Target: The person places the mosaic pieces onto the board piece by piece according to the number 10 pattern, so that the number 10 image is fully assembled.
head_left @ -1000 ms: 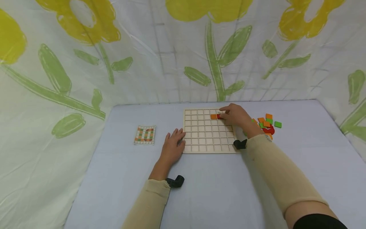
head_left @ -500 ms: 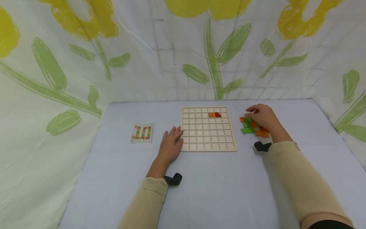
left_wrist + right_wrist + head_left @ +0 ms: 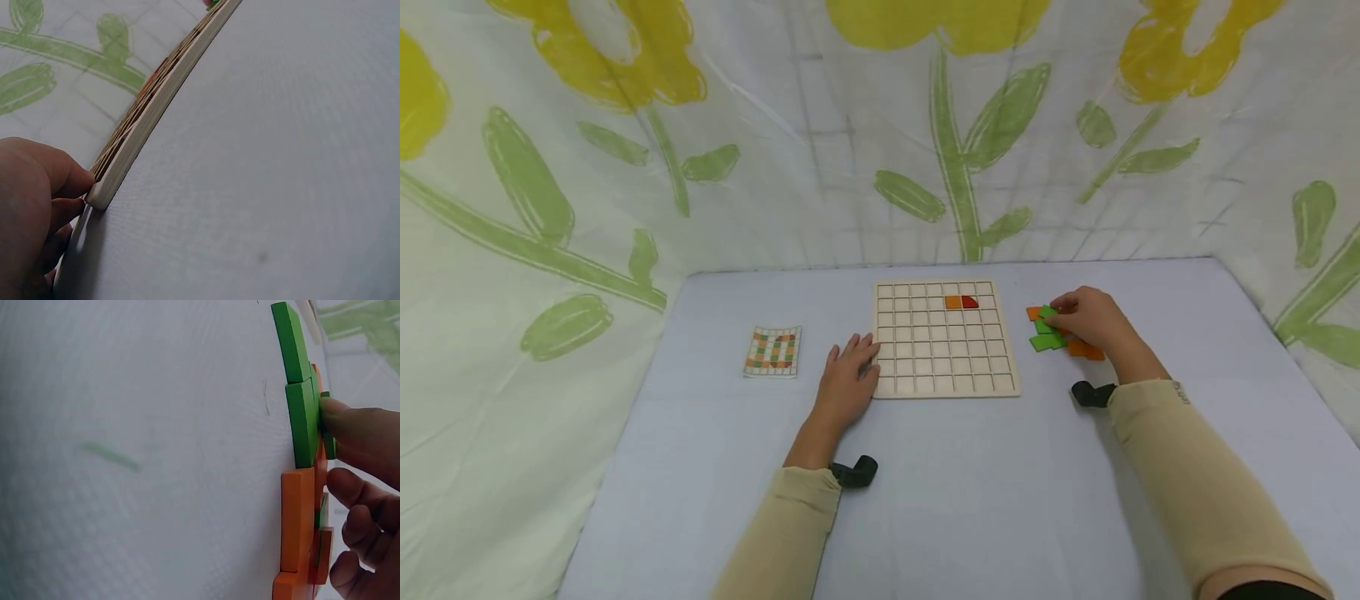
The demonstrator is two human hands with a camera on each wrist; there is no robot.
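Note:
A pale wooden grid board lies flat on the table. One orange square tile and a red rounded tile sit side by side in its second row from the back. My left hand rests at the board's left edge with fingers extended; the left wrist view has its thumb at the board's corner. Over the pile of loose tiles, my right hand pinches a green tile between thumb and fingers. Green tiles and orange tiles lie beneath it, partly hidden.
A small card printed with a coloured grid pattern lies left of the board. Behind the table hangs a white cloth with yellow flowers and green leaves.
My right hand has left the red tile on the board, moved right to the pile and taken hold of a green tile. The left hand stays at the board's edge.

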